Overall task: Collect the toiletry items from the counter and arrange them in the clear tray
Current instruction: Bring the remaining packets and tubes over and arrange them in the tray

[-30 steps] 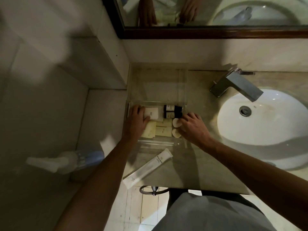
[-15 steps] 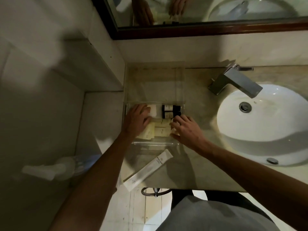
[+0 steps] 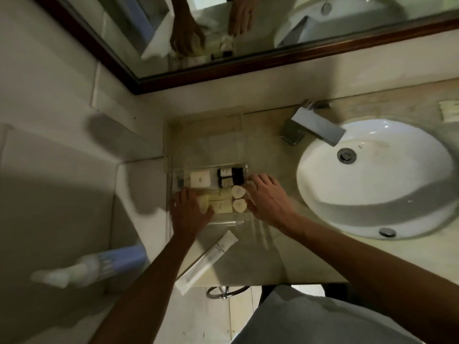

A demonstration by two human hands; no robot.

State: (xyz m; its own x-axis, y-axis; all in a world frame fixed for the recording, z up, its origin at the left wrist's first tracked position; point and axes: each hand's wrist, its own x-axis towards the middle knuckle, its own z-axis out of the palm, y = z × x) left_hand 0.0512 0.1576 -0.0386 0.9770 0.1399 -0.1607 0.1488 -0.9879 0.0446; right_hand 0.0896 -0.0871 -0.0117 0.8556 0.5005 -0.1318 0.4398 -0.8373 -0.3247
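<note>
The clear tray (image 3: 208,220) sits on the bench (image 3: 268,256) between both hands. The left hand (image 3: 190,211) lies open on pale sachets (image 3: 219,206); the right hand (image 3: 267,198) rests open at the tray's right edge. Two dark bottles (image 3: 229,176) lie beyond the fingers, and a long white packet (image 3: 207,261) lies nearer; their printing is too blurred to read.

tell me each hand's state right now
Left hand: open, flat on the packets in the clear tray, holding nothing.
Right hand: open, fingers spread at the tray's edge.
</note>
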